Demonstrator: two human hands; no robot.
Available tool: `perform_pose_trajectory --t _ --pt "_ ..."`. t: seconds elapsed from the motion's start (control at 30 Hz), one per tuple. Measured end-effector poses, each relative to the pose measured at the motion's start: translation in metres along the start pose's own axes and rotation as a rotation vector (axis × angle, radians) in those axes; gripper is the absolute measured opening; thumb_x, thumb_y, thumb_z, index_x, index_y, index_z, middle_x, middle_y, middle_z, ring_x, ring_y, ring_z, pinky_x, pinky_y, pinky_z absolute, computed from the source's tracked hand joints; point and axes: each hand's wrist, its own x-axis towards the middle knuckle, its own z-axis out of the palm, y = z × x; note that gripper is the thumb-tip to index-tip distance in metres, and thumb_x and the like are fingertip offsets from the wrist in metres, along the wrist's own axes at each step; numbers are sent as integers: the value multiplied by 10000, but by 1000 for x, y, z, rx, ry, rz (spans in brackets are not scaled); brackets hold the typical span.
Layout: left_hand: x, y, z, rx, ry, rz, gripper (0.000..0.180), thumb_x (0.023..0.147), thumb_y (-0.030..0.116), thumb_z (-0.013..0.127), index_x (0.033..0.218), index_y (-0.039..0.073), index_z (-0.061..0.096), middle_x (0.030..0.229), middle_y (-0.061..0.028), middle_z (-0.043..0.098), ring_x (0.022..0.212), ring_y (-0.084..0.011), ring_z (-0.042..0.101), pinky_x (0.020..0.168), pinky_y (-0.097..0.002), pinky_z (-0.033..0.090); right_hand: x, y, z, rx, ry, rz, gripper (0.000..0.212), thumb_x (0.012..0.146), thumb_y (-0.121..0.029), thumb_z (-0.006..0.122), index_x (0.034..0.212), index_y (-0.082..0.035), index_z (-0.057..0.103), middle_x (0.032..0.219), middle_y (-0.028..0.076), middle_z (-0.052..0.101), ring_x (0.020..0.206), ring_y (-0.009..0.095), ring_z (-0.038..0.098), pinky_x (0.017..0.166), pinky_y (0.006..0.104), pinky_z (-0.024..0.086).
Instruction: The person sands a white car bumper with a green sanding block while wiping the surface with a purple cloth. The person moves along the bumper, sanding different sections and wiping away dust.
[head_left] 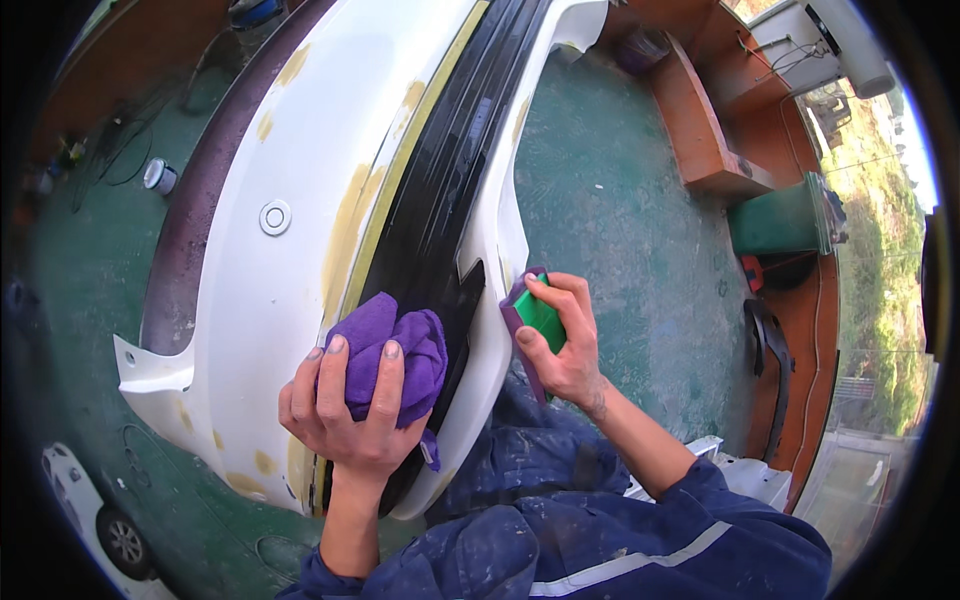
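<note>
A white car bumper (290, 150) stretches away in front of me, with tan filler patches and a yellow tape strip (412, 160) beside its black ribbed insert (440, 170). My left hand (350, 405) is closed round a bunched purple cloth (395, 350) over the near end of the insert. In my right hand (565, 340) is a green sanding block (538, 308) with purplish abrasive paper (514, 320) along its side, held against or very close to the bumper's right edge. My fingers hide part of the block.
A small white tin (159, 177) stands on the green floor (620, 200) at left. At the lower left is a white car (80, 505). Along the right are an orange-brown partition (700, 130), a green bin (780, 220) and a dark curved car part (770, 370).
</note>
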Motion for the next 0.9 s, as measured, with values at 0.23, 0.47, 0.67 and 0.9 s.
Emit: perform_pose_trajectory --t 0.23,0.47,0.67,0.9 --pt "-2 -3 -6 43 -28 25 507 928 466 750 1369 215 745 1448 -201 603 1235 -429 565 1028 -552 468 50 22 13 192 8 -74 567 981 -229 823 1486 -37 652 1415 238 558 1281 392 620 1097 457 520" --pt "-4 -1 -5 74 -25 14 610 881 464 767 1415 174 715 1466 -222 595 1275 -441 560 1081 -575 466 78 25 17 253 33 -144 541 916 -216 863 1417 -74 717 1405 225 565 1202 390 661 1032 457 560" --pt "-3 -3 -3 99 -18 17 656 876 464 767 1446 145 697 1487 -237 583 1301 -454 558 1108 -588 458 46 40 13 274 -16 -148 571 896 -212 875 1429 -78 721 1413 236 569 1269 409 639 1063 478 554" --pt "-8 -2 -2 120 -20 27 690 893 497 758 1467 125 670 1500 -254 569 1324 -471 552 1121 -613 452 82 29 24 293 113 -122 504 909 -218 862 1375 -78 734 1363 217 597 1200 414 656 1025 474 559"
